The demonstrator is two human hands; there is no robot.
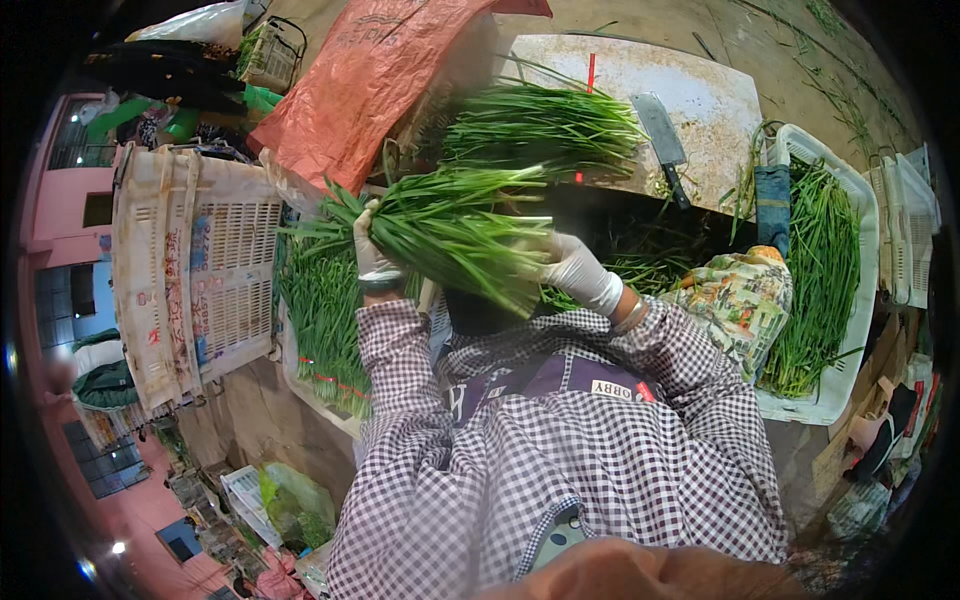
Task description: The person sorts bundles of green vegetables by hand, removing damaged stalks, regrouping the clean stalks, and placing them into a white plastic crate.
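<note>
A bunch of green garlic chives or similar long leafy stalks (pixel 442 217) is held above my lap. My left hand (pixel 373 244), in a white glove, grips its leafy end. My right hand (pixel 581 274), also gloved, is at the pale stem ends; its fingertips are blurred and partly behind the stalks, so its hold is unclear. Beyond the bunch, a pile of the same greens (pixel 547 124) lies on a worn white board (pixel 705 90). A cleaver (pixel 660 131) rests on that board beside the pile, its black handle over the near edge.
A white crate (pixel 866 217) of greens stands at the right, a patterned cloth bundle (pixel 739 300) beside it. More greens (pixel 322 322) fill a crate at the left, near an upright slatted crate (pixel 240 262). An orange-red woven sack (pixel 367 90) drapes beyond my left hand.
</note>
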